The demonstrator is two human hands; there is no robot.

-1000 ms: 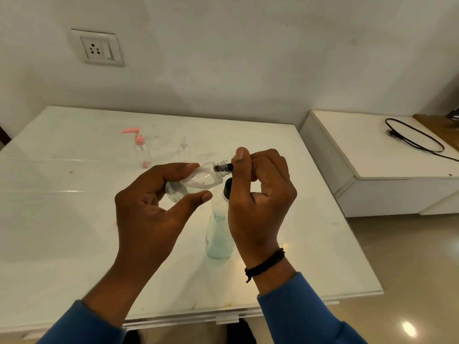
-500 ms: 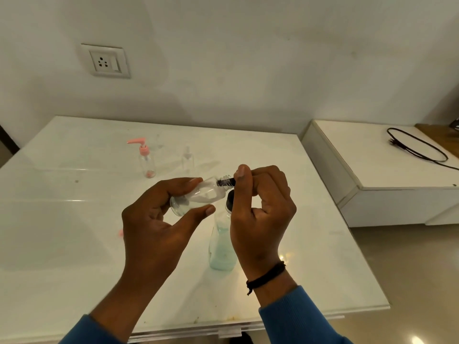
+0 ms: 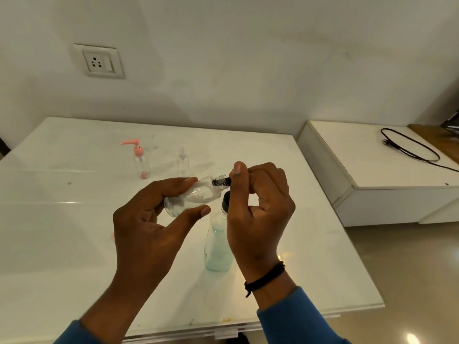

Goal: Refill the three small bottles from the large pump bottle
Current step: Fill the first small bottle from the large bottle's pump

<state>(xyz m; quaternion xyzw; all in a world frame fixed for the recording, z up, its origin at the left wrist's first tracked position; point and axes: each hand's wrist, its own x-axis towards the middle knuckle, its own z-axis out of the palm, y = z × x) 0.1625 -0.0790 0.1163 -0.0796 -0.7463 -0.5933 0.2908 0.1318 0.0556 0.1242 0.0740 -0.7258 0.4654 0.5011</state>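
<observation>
The left hand (image 3: 146, 227) held a small clear plastic bottle (image 3: 196, 198) tipped on its side above the white glossy table (image 3: 62, 244), its thumb under the body and its fingers curled over the top, the base toward the palm and the threaded neck pointing away toward the other hand. The right hand (image 3: 258, 217) was closed tight at that neck, thumb and forefinger pinching a small dark cap or fitting (image 3: 227, 181) at the bottle's mouth; what exactly it was could not be told. Just below and behind the right hand's fingers stood the large clear bottle of pale blue-green liquid (image 3: 218, 247), upright on the table, its dark top partly hidden by the hand. Beyond the left hand's fingertips, well apart, stood a small clear bottle with a pink pump head (image 3: 141, 162) and, beside it, a small clear bottle with a clear top (image 3: 183, 161), both upright.
</observation>
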